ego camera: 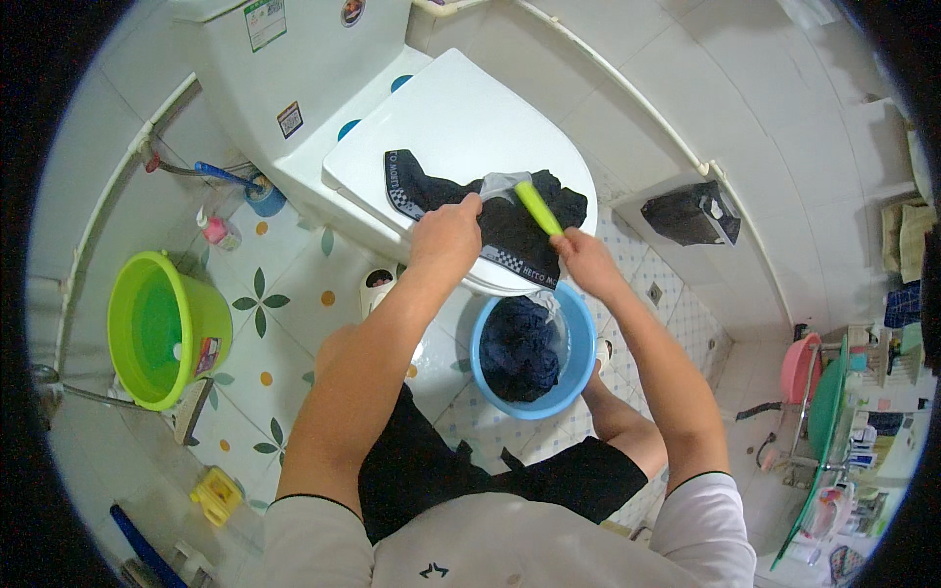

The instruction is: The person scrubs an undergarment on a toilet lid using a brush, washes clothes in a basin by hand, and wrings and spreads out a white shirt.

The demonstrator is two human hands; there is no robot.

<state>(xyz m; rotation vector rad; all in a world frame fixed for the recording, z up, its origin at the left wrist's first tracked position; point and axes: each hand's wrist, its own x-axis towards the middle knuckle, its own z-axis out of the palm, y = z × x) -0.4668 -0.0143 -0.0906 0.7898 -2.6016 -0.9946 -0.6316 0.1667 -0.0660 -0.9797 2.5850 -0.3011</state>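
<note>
Black underwear [507, 231] with a grey-and-white patterned waistband that bears writing lies spread over the closed white toilet lid [463, 110]. A pale grey patch of the cloth shows near its middle. My left hand [448, 235] grips the garment at its left part, fingers curled over the cloth. In my right hand [586, 263] is the bright green handle of a brush [539, 209], slanting up and left across the fabric; its bristles are hidden beneath. Just below the lid's front edge, a light blue plastic basin [586, 360] holds dark wet-looking clothes [518, 353].
On the left of the tiled floor stand a lime green bucket [202, 309] with liquid, a pink pump bottle [217, 231], a toilet brush in a blue holder [265, 198] and a yellow jug [218, 494]. A black bag [691, 214] hangs by the right wall, near a green glass washbasin [825, 411].
</note>
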